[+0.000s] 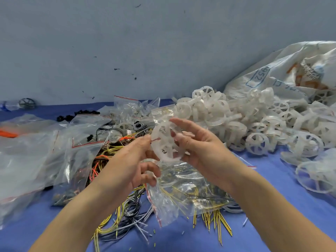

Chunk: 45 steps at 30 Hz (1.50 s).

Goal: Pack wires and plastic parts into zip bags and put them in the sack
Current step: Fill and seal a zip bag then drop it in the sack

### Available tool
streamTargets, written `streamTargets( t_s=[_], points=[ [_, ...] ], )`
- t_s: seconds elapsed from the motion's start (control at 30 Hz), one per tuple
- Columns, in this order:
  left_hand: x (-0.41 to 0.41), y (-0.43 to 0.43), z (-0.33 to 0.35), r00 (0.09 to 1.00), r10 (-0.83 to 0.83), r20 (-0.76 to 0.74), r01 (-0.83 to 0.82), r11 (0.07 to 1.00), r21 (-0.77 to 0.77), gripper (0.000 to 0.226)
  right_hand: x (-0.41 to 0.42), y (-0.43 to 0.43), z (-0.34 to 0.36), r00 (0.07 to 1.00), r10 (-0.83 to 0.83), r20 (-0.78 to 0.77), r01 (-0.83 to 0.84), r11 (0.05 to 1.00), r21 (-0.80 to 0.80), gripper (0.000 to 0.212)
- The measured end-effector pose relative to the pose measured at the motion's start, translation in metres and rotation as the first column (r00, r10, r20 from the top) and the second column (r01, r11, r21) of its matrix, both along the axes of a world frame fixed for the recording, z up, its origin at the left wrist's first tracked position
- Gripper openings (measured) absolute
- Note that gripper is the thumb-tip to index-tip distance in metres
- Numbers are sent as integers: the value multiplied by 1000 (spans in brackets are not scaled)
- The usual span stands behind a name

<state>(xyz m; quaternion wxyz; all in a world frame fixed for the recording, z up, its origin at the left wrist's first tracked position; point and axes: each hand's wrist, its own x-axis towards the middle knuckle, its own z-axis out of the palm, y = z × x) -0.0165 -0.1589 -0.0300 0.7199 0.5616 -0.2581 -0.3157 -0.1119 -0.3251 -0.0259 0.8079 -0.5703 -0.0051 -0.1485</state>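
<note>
At frame centre the left hand [135, 160] pinches the left edge of a white spoked plastic wheel [164, 142]; the right hand [198, 146] curls round its right rim; beneath lies a zip bag [181, 190] of wires; the sack [272, 73] sits upper right.

Both hands met above the middle of the blue desk [272, 188]. The right hand [198, 148] held a white spoked plastic wheel [165, 142] by its rim, thumb below and fingers spread above. The left hand [138, 160] pinched the red-edged mouth of a clear zip bag [171, 188], its lower fingers curled into the film; the wheel seemed partly inside the mouth, though the glare left that unsure. Yellow and grey wires [112, 224] lay in the bag and spilled beneath it. A pile of wheels [236, 120] sat to the right against the white sack [291, 73]. Filled bags [27, 151] lay to the left.
</note>
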Motion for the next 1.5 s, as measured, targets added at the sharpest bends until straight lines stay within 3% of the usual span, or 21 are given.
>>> streamTargets(
  t_s=[0.13, 0.2, 0.23, 0.3, 0.37, 0.43, 0.53, 0.6, 0.67, 0.73, 0.8, 0.87, 0.93, 1.0, 1.1, 1.17, 1.3, 1.43, 1.47, 1.5],
  points=[
    [4, 13, -3, 999, -28, -22, 28, 1000, 11, 27, 7, 13, -7, 995, 83, 49, -92, 971, 220, 33],
    [5, 18, -2, 999, -41, -26, 41, 999, -9, 21, 10, 20, -10, 997, 69, 20, -72, 975, 210, 33],
    [7, 21, -1, 999, -28, -22, 28, 1000, -13, 19, 11, 23, -11, 1000, 25, -15, -23, 991, 135, 32],
    [15, 31, 3, 1000, 22, 10, -22, 1000, 17, 19, 10, 27, -13, 979, -188, -80, 165, 956, -241, 23],
    [29, 48, 8, 995, 81, 60, -87, 990, 107, 20, 6, 32, -13, 899, -437, 2, 330, 676, -659, 11],
    [43, 67, 12, 989, 100, 112, -125, 963, 239, 23, 2, 42, -17, 870, -485, 90, 304, 384, -872, 24],
    [55, 88, 9, 989, 64, 131, -112, 906, 408, 34, 1, 68, -28, 880, -464, 100, 141, 55, -988, 40],
    [54, 92, 6, 992, 2, 123, -62, 871, 487, 35, 3, 77, -36, 877, -465, 120, 95, -77, -992, 38],
    [49, 89, 4, 996, -56, 70, 12, 859, 511, 32, 6, 77, -37, 863, -492, 118, 83, -92, -992, 24],
    [44, 82, 1, 997, -72, -40, 82, 890, 449, 30, 7, 71, -35, 859, -508, 62, 81, 14, -997, 13],
    [38, 70, -3, 979, -39, -201, 105, 937, 333, 29, 7, 64, -32, 859, -511, 33, 100, 105, -989, 10],
    [31, 58, -8, 911, -22, -412, 97, 982, 162, 29, 5, 59, -29, 850, -525, 49, 150, 150, -977, 12],
    [24, 49, -13, 851, -36, -524, 69, 997, 44, 28, 3, 52, -25, 836, -544, 75, 203, 179, -963, 13],
    [17, 44, -18, 898, -13, -441, 71, 991, 115, 28, 2, 47, -22, 812, -573, 115, 269, 190, -944, 14],
    [8, 38, -22, 996, -16, -86, 42, 950, 310, 25, 0, 47, -20, 768, -605, 210, 359, 136, -923, 16],
    [1, 33, -20, 989, -80, 128, 30, 936, 352, 22, -2, 52, -21, 760, -595, 262, 370, 63, -927, 16],
    [-2, 30, -17, 838, -231, 494, -2, 904, 427, 23, -5, 59, -20, 759, -567, 320, 364, -39, -931, 15],
    [10, 33, -20, 543, -347, 765, -150, 856, 495, 27, -7, 66, -20, 748, -526, 405, 366, -183, -912, 16],
    [8, 32, -22, 532, -347, 772, -130, 868, 480, 27, -8, 69, -20, 746, -517, 420, 365, -210, -907, 16],
    [5, 29, -24, 580, -340, 741, -77, 882, 465, 28, -8, 71, -21, 743, -513, 429, 366, -226, -903, 16]
  ],
)
